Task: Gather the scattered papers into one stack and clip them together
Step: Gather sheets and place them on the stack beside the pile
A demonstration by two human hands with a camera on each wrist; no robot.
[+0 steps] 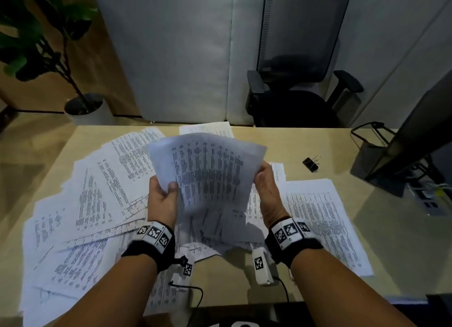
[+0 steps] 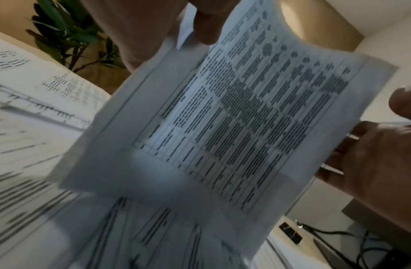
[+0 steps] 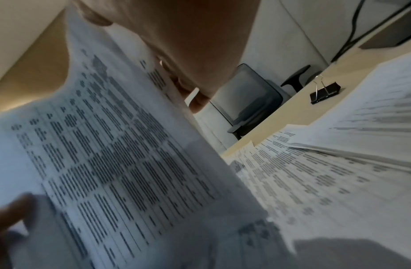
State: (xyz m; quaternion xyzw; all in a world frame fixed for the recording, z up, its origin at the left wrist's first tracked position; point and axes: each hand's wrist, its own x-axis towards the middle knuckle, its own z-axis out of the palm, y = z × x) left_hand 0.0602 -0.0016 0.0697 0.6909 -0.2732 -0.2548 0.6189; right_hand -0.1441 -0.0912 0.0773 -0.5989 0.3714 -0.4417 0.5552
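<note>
I hold a small bundle of printed papers (image 1: 208, 177) (image 2: 234, 127) (image 3: 103, 163) upright above the desk. My left hand (image 1: 163, 194) pinches its left edge, thumb on the front. My right hand (image 1: 265, 180) grips its right edge. Many more printed sheets (image 1: 93, 199) lie scattered over the left and middle of the wooden desk (image 1: 318, 141). Another stack (image 1: 322, 219) lies to the right. A black binder clip (image 1: 311, 163) (image 3: 324, 92) sits on the bare desk at the right rear, apart from both hands.
A black office chair (image 1: 298, 57) stands behind the desk. A potted plant (image 1: 49, 45) is at the back left. A dark monitor stand (image 1: 403, 145) with cables occupies the right edge. Bare desk shows around the clip and at the near middle.
</note>
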